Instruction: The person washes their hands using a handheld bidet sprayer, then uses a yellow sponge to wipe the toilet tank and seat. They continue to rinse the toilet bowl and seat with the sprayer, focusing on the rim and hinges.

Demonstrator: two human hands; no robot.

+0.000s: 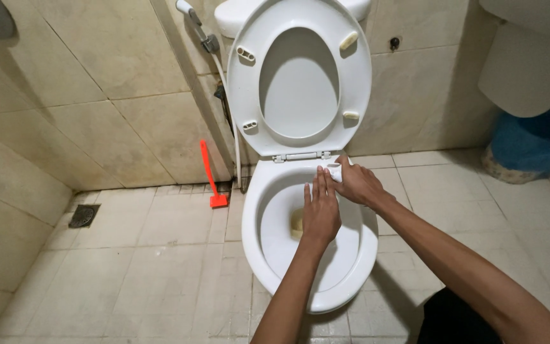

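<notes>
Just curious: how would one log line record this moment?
left hand: flat over toilet bowl | right hand: holding small white object at rim | seat: raised

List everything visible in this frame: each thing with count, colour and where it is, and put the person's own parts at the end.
toilet bowl: 1, white, centre floor, open
raised seat and lid: 1, white, leaning back against the cistern
cistern: 1, white, top centre, mostly hidden
small white object: 1, white, at the bowl's back rim, in the right hand
spray hose: 1, white and grey, on the wall left of the toilet
brush: 1, red-orange, leaning on the wall, left of the bowl
floor drain: 1, dark, left floor
basin: 1, white, top right
blue container: 1, under the basin
left hand: over the bowl, flat
right hand: on the back rim, gripping
</notes>
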